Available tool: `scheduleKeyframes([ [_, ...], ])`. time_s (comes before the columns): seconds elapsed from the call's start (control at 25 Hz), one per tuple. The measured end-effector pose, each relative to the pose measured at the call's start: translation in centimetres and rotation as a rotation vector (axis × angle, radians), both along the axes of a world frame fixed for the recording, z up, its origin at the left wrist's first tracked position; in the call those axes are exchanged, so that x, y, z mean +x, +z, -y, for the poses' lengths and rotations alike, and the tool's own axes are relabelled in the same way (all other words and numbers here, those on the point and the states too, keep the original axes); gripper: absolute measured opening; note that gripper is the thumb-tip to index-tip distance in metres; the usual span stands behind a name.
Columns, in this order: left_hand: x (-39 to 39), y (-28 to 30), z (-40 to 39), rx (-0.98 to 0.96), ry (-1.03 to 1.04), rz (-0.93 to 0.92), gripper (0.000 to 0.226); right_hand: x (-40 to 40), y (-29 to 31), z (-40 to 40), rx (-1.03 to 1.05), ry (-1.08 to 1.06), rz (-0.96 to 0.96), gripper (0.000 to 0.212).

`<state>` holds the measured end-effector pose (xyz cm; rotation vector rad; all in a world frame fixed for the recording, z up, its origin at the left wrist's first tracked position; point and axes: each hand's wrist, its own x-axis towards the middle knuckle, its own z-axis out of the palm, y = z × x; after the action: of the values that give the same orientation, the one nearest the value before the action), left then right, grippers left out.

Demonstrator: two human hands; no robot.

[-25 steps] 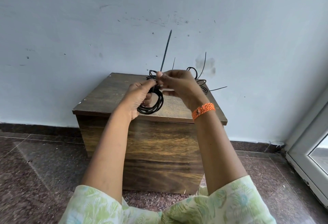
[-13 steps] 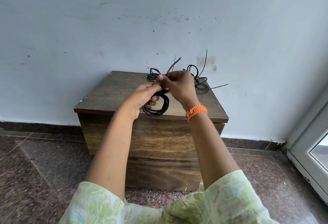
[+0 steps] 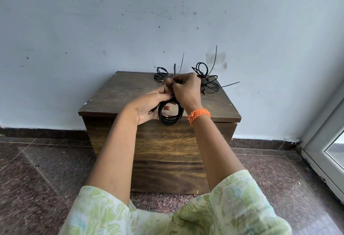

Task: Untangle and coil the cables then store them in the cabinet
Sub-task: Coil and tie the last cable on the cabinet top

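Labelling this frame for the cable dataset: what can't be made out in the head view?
- Tie around the held coil: the right hand and left hand cover it, so whether it is fastened is unknown.
- Cabinet: no door, handle or interior shows.
- Two cable bundles at the back: too small to tell connectors; the right hand overlaps both.
- Sleeves: cut off by the bottom edge.

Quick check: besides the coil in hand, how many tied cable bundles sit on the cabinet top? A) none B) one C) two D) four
C: two tied bundles rest at the back of the cabinet top, a left bundle and a right bundle, behind the coil held in both hands.
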<state>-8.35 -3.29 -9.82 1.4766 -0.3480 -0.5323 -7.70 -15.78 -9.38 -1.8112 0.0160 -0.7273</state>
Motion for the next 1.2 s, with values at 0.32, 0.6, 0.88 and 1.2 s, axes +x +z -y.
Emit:
scheduleKeyframes([
  [0.32, -1.2, 0.4, 1.3, 0.116, 0.419, 0.122, 0.021, 1.2, -0.6, -1.1, -0.027, 0.0, -0.161, 0.025],
  [0.6, 1.2, 0.6, -0.7, -0.079, 0.886, 0.527, 0.012, -0.9, 1.7, -1.8, 0.002, 0.454, -0.205, 0.022],
  [0.88, 1.1, 1.9, 0.1, -0.313, 0.837, 0.706, 0.016, -0.5, 1.3, -2.1, -0.379, -0.007, 0.196, 0.02],
  [1.2, -0.2, 2.1, 1.9, -0.283, 0.75, 0.843, 0.021, -0.5, 0.9, -1.9, -0.503, -0.114, 0.298, 0.014],
])
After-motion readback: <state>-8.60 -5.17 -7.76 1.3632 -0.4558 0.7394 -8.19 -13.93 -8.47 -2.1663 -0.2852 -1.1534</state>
